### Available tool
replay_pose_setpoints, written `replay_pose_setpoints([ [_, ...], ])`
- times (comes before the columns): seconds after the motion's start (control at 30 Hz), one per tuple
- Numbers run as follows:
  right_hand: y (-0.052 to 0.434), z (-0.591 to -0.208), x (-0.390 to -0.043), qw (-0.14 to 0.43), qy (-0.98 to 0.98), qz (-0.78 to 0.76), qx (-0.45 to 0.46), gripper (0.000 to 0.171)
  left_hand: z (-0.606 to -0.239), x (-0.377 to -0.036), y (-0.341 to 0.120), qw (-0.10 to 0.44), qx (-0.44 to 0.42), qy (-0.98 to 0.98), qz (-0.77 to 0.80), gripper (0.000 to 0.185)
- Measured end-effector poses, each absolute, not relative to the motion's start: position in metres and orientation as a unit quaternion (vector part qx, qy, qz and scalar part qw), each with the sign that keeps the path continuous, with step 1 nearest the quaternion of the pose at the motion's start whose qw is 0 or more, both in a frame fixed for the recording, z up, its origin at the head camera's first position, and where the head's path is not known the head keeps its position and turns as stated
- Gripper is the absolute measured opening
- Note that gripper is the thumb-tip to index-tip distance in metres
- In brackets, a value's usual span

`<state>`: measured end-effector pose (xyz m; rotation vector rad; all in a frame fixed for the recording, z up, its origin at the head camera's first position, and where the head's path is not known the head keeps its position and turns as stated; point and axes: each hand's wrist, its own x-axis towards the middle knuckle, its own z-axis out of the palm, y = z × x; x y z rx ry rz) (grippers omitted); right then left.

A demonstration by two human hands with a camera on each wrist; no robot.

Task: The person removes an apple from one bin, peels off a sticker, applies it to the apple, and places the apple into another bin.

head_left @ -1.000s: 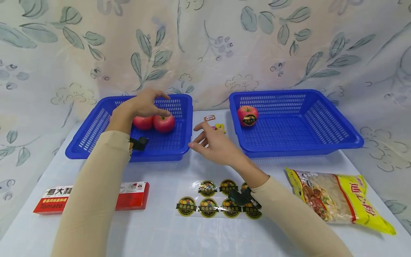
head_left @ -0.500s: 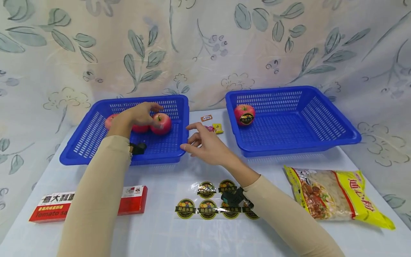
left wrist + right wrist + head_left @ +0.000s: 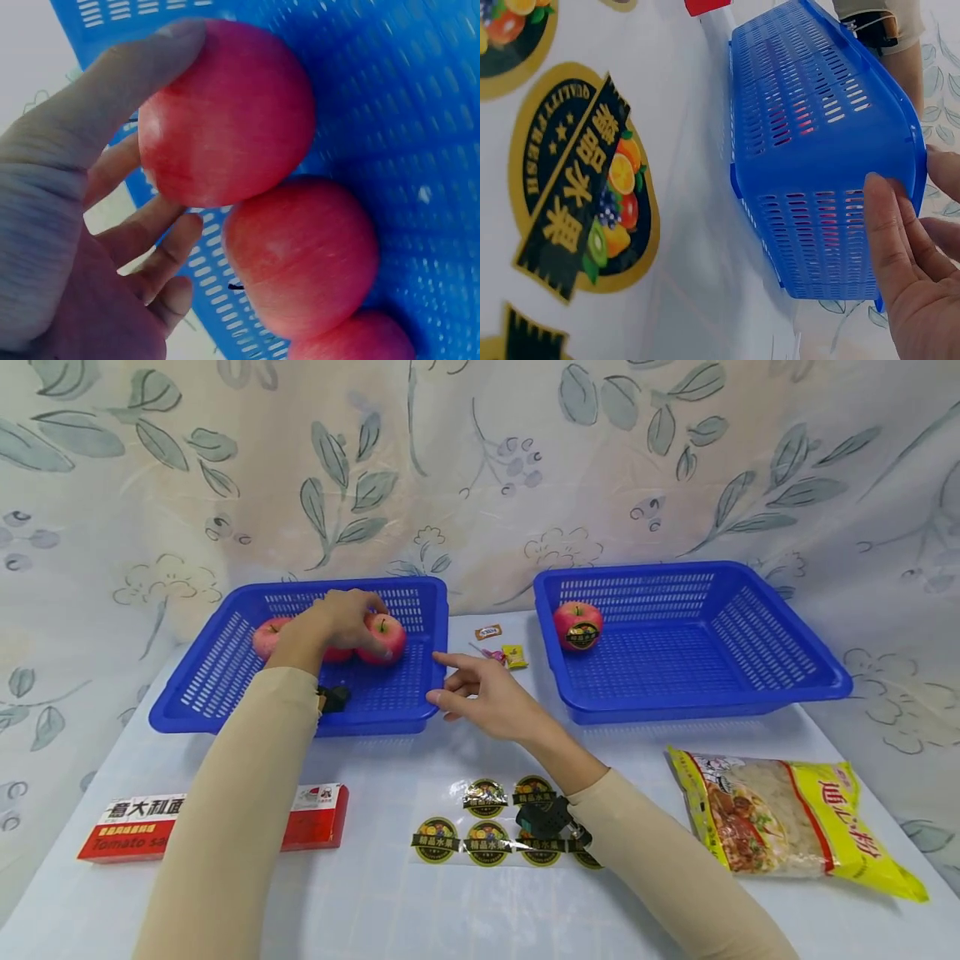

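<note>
The head camera looks forward and down over the whole table. The left wrist camera sits very close under the left hand, facing the apple it grips. The right wrist camera looks past the right hand at the left basket, shared by all views.

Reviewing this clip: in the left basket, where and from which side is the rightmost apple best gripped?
Probably from above, fingers round its widest part. The apple sits stem-up in the left basket, another apple against its left side, so top, front and right are free. The left hand already grips it that way, thumb across the skin.
</note>
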<state>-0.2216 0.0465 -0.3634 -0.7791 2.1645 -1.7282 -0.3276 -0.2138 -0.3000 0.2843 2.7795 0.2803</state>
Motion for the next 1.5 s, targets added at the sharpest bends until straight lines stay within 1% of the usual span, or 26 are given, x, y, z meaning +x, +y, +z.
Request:
replay_pose_setpoints([
  [0.17,0.046,-0.363,-0.221,0.13,0.75,-0.589,-0.271,0.062,-0.293,-0.321,-0.215,0.163,0.094,0.976,0.114,0.082],
  [0.33,0.045,-0.363,-0.22,0.132,0.748,-0.589,-0.276,0.062,-0.276,-0.313,-0.221,0.161,0.103,0.972,0.14,0.084],
  [0.47,0.048,-0.361,-0.222,0.101,0.783,-0.545,-0.283,0.059,-0.263,-0.306,-0.224,0.144,0.128,0.968,0.159,0.083],
  [0.57,0.051,-0.361,-0.225,0.074,0.815,-0.491,-0.298,0.056,-0.257,-0.299,-0.224,0.131,0.146,0.966,0.169,0.086],
  [0.77,0.057,-0.359,-0.229,0.063,0.834,-0.435,-0.332,0.054,-0.26,-0.273,-0.222,0.108,0.157,0.962,0.198,0.096],
  [0.93,0.066,-0.356,-0.223,0.039,0.831,-0.448,-0.327,0.051,-0.268,-0.252,-0.214,0.088,0.183,0.951,0.232,0.098],
  [1.13,0.073,-0.349,-0.21,0.003,0.816,-0.477,-0.325,0.055,-0.272,-0.232,-0.207,0.071,0.227,0.927,0.291,0.092],
  [1.3,0.084,-0.343,-0.201,-0.033,0.806,-0.493,-0.326,0.052,-0.273,-0.217,-0.194,0.05,0.262,0.904,0.335,0.084],
  [1.4,0.091,-0.34,-0.196,-0.045,0.802,-0.493,-0.335,0.049,-0.276,-0.208,-0.185,0.052,0.271,0.893,0.354,0.081],
  [1.5,0.097,-0.339,-0.191,-0.042,0.798,-0.493,-0.344,0.049,-0.281,-0.198,-0.175,0.06,0.281,0.878,0.382,0.079],
])
